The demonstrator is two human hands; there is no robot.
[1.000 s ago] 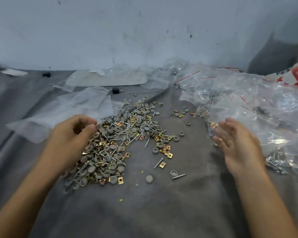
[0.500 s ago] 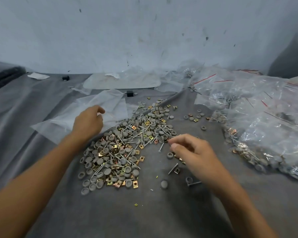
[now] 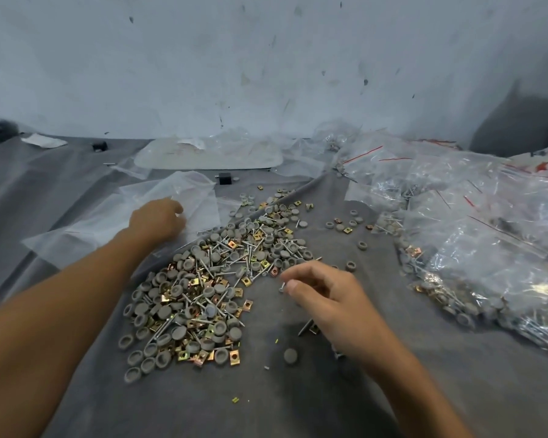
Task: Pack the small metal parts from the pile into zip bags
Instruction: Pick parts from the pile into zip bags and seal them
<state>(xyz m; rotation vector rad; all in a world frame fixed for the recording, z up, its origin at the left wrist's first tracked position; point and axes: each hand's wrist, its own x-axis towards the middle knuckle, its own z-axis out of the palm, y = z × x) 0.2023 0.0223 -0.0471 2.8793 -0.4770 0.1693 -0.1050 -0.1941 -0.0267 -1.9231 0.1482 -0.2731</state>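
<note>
A pile of small metal parts, grey caps, brass square nuts and thin screws, lies on a grey cloth. My right hand hovers at the pile's right edge and pinches a small screw between thumb and forefinger. My left hand reaches past the pile's far left side and rests on a clear empty zip bag, fingers curled at its edge. Whether it grips the bag is not visible.
Several filled zip bags with red strips are heaped at the right. More clear plastic and a flat pale tray lie at the back by the wall. A small black block sits behind the pile. Stray caps dot the cloth.
My right hand came from the bags at the right to the pile's edge and picked up a screw. My left hand left the pile and reached back to the empty bag.
</note>
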